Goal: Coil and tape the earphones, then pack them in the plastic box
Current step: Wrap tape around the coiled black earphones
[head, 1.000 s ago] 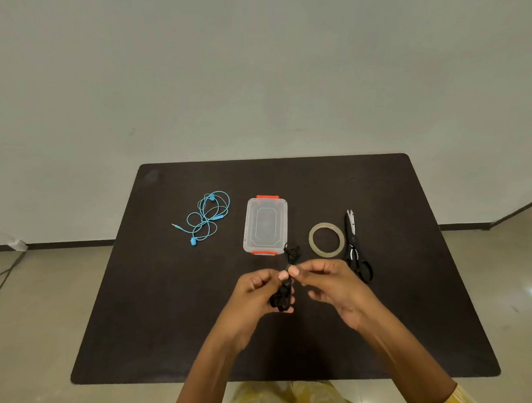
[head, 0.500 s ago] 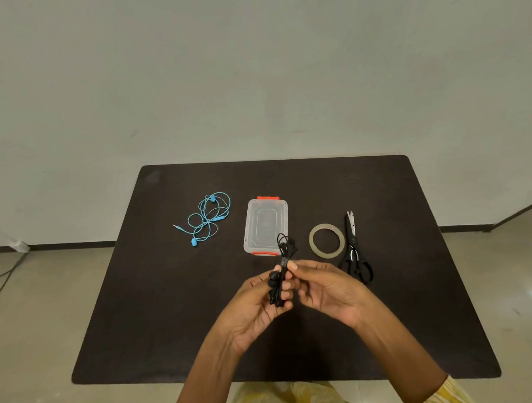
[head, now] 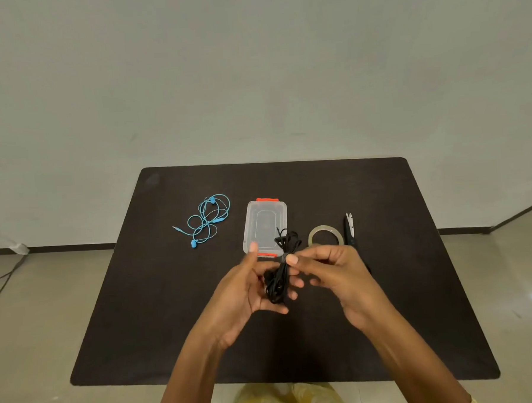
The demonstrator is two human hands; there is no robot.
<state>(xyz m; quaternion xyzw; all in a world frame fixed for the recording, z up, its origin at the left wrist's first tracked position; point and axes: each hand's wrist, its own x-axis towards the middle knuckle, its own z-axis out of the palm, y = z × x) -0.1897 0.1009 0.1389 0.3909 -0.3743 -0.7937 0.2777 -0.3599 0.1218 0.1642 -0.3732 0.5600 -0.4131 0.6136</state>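
Head view: black earphones bundled, box waits shut

Head view over a dark table [head: 142, 331], where a person holds a coiled bundle of black earphones [head: 279, 277] above the near middle. The left hand [head: 242, 298] cradles the lower loops, thumb raised, its fingers loosely curled behind the cord. The right hand [head: 333, 275] pinches the bundle's waist with thumb and forefinger, where a band, seemingly tape, cinches it. Beyond lie the clear box [head: 266, 224], lid on with red latches, the loose blue earphones [head: 208, 218] to its left, the tape roll [head: 325, 238] and scissors [head: 350, 227] to its right. The taping of this pair looks near done; next the box must be unlatched and the bundle laid inside, with the blue pair yet to be coiled
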